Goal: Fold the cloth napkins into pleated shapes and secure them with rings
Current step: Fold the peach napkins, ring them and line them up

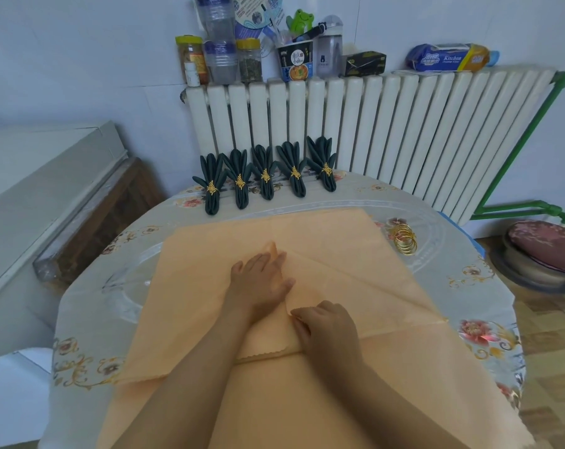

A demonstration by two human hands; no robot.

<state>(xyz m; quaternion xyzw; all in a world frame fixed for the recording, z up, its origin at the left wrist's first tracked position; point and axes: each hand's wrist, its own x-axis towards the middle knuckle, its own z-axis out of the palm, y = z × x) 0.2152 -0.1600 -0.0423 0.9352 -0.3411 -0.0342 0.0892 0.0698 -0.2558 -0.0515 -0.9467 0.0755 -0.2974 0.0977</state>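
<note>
The left hand (261,280) presses flat with straight fingers on the orange napkin (339,254), the right hand (323,328) pinches its fold, near edge cut off.

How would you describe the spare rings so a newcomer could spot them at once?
Start at the round table with the flowered cover, then go to the far right corner of the peach cloth spread on it. Just beyond that corner lies a loose pile of plain gold rings, empty, unlike the leaf-decorated ones clasping the dark green napkins.
</note>
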